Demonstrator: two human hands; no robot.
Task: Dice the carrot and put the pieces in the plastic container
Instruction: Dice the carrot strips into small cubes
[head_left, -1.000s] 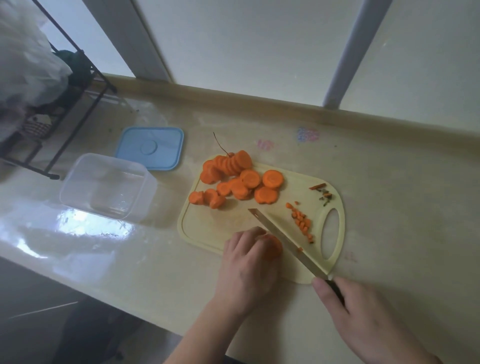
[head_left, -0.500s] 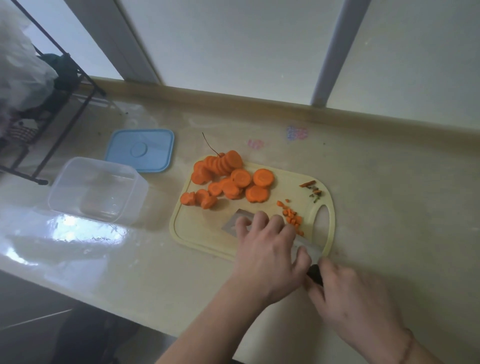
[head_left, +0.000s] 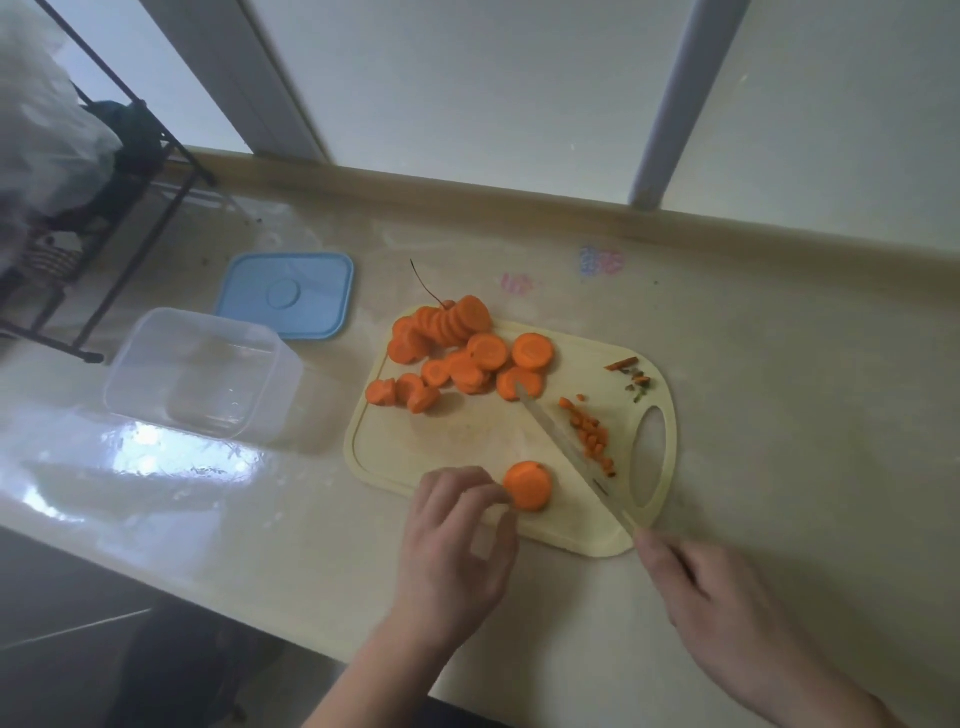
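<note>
A: Where the glossy beige table (head_left: 779, 374) runs under the window, what sits on it, biggest first?

B: The clear plastic container (head_left: 200, 375), open and well left of the pale yellow cutting board (head_left: 457, 447); its blue lid (head_left: 288, 295) lies flat just behind it.

A: And the carrot?

B: A heap of carrot slices (head_left: 457, 353) covers the board's far left part. One thick carrot round (head_left: 528, 486) lies flat near the front edge, cut face up. A small row of diced carrot bits (head_left: 589, 435) lies by the handle hole.

A: The hands?

B: The left hand (head_left: 457, 540) has curled fingers, fingertip and thumb pinching that round's left side. The right hand (head_left: 727, 613) grips the knife (head_left: 566, 447) handle; the blade's long axis runs diagonally, tip pointing far-left toward the slices, between the round and the bits.
</note>
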